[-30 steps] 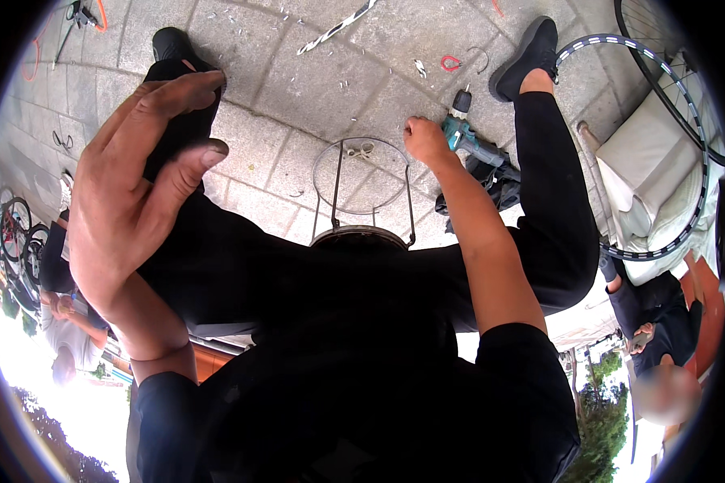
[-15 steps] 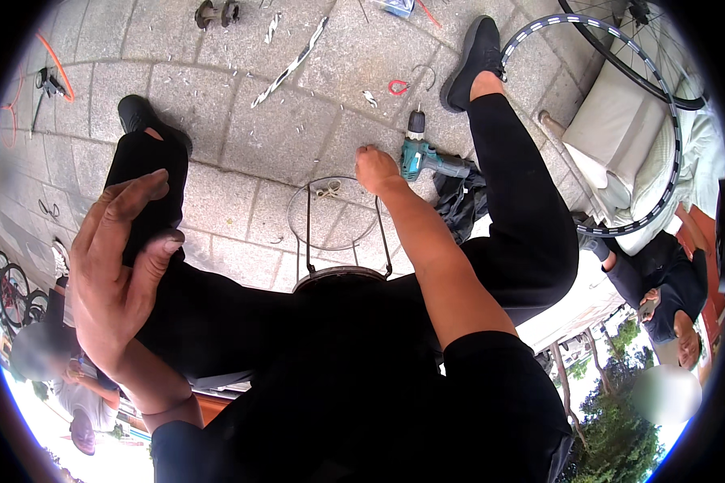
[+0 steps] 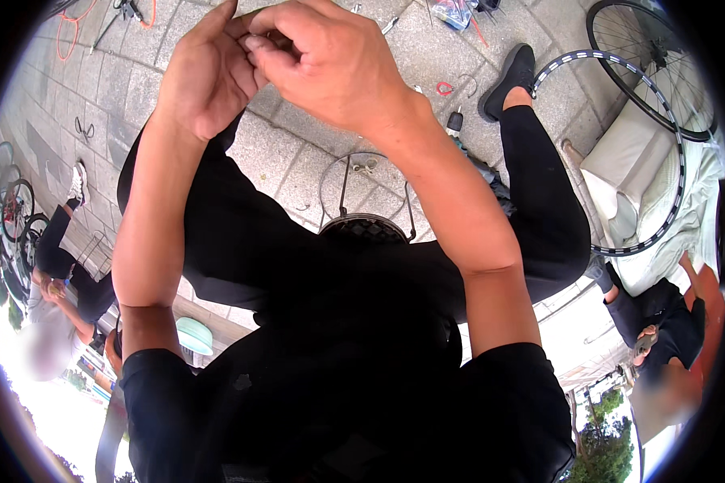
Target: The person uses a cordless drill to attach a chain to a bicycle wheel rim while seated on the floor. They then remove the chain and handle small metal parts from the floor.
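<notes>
My left hand point(image 3: 205, 84) is raised at the upper left, palm turned up and cupped, thumb stretched out. Close against it, my right hand point(image 3: 334, 68) is curled over the left palm, thumb and fingertips pressed together. Whatever the right fingers pinch, if anything, is too small or hidden to make out. The left fingertips are partly hidden behind the right hand. Both hands are above the paved ground, well away from the drill point(image 3: 455, 122), which shows only in part beside my right forearm.
At the right, a rim with black and white stripes point(image 3: 679, 153) leans by a spoked wheel point(image 3: 600, 64) and pale cloth. Red-handled pliers point(image 3: 445, 88) lie near my shoe. A dark round seat point(image 3: 366, 229) is between my legs. People sit at both sides; bicycles point(image 3: 16, 205) stand far left.
My right hand has lifted from beside the drill and moved up and left to meet my left hand. The left hand has moved up and right. The view has shifted too.
</notes>
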Action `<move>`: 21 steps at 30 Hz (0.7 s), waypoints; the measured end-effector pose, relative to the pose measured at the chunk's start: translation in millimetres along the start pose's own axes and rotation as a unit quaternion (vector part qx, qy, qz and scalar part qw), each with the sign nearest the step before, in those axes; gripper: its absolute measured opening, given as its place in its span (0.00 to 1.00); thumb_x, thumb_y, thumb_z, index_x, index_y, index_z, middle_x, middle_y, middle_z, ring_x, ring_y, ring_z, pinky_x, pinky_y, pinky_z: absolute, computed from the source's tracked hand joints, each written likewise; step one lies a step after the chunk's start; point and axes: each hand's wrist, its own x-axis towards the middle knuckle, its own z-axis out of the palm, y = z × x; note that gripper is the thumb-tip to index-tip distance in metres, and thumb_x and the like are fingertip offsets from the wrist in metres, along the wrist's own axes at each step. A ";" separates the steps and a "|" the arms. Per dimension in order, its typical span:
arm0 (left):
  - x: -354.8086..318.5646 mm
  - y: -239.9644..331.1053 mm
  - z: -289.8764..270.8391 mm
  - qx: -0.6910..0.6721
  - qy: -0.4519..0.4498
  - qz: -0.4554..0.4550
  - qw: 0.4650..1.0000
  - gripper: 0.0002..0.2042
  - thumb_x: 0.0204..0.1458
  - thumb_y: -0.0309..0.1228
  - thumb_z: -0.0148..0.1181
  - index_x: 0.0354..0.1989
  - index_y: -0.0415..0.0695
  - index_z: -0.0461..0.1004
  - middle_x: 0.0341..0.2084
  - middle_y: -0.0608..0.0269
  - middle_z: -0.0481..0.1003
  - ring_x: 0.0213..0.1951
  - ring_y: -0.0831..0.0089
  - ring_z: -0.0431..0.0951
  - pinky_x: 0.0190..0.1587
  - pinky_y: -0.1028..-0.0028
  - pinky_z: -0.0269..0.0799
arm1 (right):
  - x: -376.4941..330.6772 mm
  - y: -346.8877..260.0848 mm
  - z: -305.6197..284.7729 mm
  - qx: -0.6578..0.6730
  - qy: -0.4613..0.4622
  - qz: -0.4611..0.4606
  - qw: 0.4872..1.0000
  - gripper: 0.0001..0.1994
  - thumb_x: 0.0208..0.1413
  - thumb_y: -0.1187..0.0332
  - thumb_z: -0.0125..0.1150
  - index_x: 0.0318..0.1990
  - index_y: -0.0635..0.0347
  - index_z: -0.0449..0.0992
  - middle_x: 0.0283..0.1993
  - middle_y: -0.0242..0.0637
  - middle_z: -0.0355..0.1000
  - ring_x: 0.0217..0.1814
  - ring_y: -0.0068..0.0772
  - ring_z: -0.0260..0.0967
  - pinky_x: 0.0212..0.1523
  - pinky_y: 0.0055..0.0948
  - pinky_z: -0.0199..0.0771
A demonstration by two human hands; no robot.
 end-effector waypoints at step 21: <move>-39.9 29.0 -46.8 -0.211 -0.196 0.090 0.953 0.17 0.75 0.37 0.37 0.40 0.39 0.68 0.24 0.67 0.60 0.22 0.77 0.57 0.17 0.77 0.58 | -306.9 211.1 55.2 -0.282 -0.393 0.416 0.770 0.13 0.59 0.64 0.63 0.48 0.58 0.80 0.52 0.47 0.77 0.55 0.54 0.77 0.55 0.49 0.78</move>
